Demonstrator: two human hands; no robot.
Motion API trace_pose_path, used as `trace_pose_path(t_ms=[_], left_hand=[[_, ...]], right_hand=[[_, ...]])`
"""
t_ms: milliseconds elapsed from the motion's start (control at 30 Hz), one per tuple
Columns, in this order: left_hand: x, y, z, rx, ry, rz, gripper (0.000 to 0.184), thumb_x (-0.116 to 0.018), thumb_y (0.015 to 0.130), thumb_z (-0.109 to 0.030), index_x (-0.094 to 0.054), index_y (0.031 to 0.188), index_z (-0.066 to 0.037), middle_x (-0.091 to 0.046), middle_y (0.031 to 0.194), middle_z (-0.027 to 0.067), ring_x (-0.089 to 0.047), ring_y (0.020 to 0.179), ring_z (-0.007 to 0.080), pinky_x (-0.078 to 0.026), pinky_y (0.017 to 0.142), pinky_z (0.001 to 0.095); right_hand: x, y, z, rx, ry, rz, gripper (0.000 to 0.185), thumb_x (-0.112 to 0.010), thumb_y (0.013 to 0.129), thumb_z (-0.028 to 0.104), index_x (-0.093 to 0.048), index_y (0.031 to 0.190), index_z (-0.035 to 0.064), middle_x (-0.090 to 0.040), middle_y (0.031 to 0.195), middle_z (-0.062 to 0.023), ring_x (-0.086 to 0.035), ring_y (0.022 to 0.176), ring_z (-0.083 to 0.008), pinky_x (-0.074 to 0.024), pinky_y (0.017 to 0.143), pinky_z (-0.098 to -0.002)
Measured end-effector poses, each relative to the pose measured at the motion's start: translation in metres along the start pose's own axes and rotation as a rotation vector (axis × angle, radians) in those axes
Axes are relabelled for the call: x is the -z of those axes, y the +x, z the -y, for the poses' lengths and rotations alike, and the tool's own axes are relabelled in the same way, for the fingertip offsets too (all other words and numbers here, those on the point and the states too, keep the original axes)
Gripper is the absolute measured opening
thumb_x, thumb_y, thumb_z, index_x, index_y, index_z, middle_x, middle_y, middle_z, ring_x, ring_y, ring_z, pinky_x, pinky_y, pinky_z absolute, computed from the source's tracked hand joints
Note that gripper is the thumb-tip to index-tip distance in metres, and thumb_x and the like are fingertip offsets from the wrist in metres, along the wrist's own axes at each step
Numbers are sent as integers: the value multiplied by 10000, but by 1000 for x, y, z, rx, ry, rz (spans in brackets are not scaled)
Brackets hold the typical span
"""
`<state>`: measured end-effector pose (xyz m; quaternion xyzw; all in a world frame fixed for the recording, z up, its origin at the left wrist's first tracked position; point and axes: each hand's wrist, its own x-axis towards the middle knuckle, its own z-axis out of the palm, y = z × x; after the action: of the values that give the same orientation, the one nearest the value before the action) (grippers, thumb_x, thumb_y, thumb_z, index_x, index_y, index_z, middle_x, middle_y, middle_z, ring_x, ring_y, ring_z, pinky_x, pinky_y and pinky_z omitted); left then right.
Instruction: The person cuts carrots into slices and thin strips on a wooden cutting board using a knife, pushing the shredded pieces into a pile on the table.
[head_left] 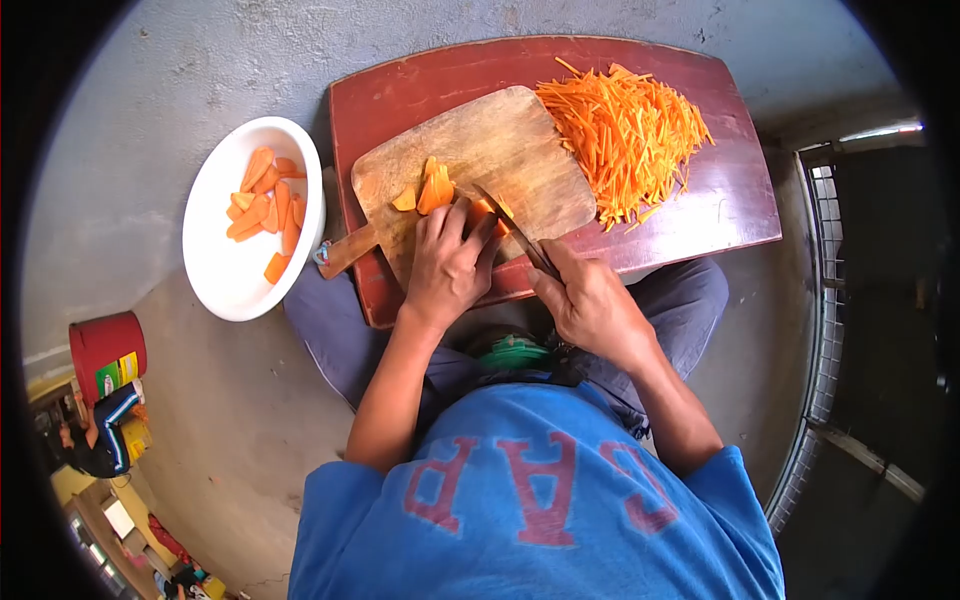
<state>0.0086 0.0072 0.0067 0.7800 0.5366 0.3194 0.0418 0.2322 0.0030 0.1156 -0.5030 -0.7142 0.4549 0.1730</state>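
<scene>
My left hand (449, 262) has its fingers closed on a piece of carrot (482, 212) at the front of the wooden cutting board (500, 135). In my right hand (592, 305) is a knife (515, 231), gripped by the handle. Its blade slants across the board, right against the carrot by my left fingertips. Thin orange carrot slices (436, 186) lie on the board just beyond my left hand. To the right, a large heap of carrot strips (630, 140) rests partly against the board's edge. My left fingers partly hide the carrot piece.
A low red table (725, 205) carries the board, close over my crossed legs. On the left, a white basin (205, 245) holds several carrot chunks (265, 195). Farther left are a red bucket (105, 345) and another person (105, 435). A metal mesh frame (828, 290) stands at right.
</scene>
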Motion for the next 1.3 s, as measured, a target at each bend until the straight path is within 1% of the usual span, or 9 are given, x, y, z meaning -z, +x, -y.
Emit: trace_pose_path(t_ms=[200,367,567,667,767,900,1067,1167,1300], left_hand=[[-4,-3,7,-26,47,23,389,-787,981,-179,-784,1358,-82,-670,1389,229,-622,1248,397,-512,1051,525],[-1,0,2,-5,-4,-36,325,-813,954,-119,-815,1273,-51,-719,1317,217,-662,1193,399,-522,1013,511],[1,0,1,-28,21,-30,337,-836,933,-118,-814,1261,-44,-726,1311,218,-663,1201,395,-514,1028,497],[1,0,2,-40,41,-48,344,-844,923,-115,-815,1260,-50,-730,1296,200,-667,1187,377,-506,1028,487],[-2,1,3,-12,1,-67,333,-838,927,-115,-818,1254,-58,-738,1280,169,-674,1179,354,-500,1007,480],[-4,-1,4,-20,25,-81,312,-841,926,-120,-820,1232,-61,-745,1260,134,-681,1164,334,-494,974,471],[-4,0,4,-27,51,-78,303,-858,910,-129,-819,1202,-56,-746,1255,129,-682,1153,332,-494,979,467],[-4,-1,5,-9,13,-90,301,-862,902,-129,-820,1189,-47,-745,1254,128,-681,1159,333,-493,992,471],[-5,-5,10,-15,51,-59,305,-871,890,-123,-819,1178,-35,-743,1258,125,-677,1171,334,-488,1011,479]], right_hand=[[-15,14,-16,57,-74,-70,255,-707,1084,186,-623,1193,-29,-712,934,-369,-698,953,-592,-540,784,-646],[2,-5,-5,26,23,-4,256,-706,1081,191,-637,1183,-35,-719,958,-365,-695,955,-594,-536,799,-646],[-20,17,-22,150,-66,-116,271,-707,1084,195,-638,1206,-36,-690,918,-360,-701,931,-577,-537,775,-616],[-9,16,-15,74,-94,-34,272,-684,1101,178,-643,1238,-53,-671,920,-340,-696,904,-550,-533,777,-554],[0,1,-7,28,-16,-4,272,-703,1096,193,-638,1194,-52,-674,935,-368,-691,915,-566,-518,764,-578],[-12,5,-16,79,-36,-44,263,-702,1093,190,-635,1188,-46,-682,922,-363,-690,913,-573,-522,765,-594],[-13,19,-15,131,-79,-87,255,-701,1092,193,-630,1189,-32,-705,935,-360,-698,944,-591,-537,771,-626],[-7,3,-12,46,10,-31,261,-705,1087,195,-635,1194,-33,-711,941,-363,-695,962,-597,-536,783,-632],[-15,7,-18,47,-46,-48,263,-713,1084,203,-637,1185,-28,-706,923,-358,-703,959,-587,-536,770,-629]])
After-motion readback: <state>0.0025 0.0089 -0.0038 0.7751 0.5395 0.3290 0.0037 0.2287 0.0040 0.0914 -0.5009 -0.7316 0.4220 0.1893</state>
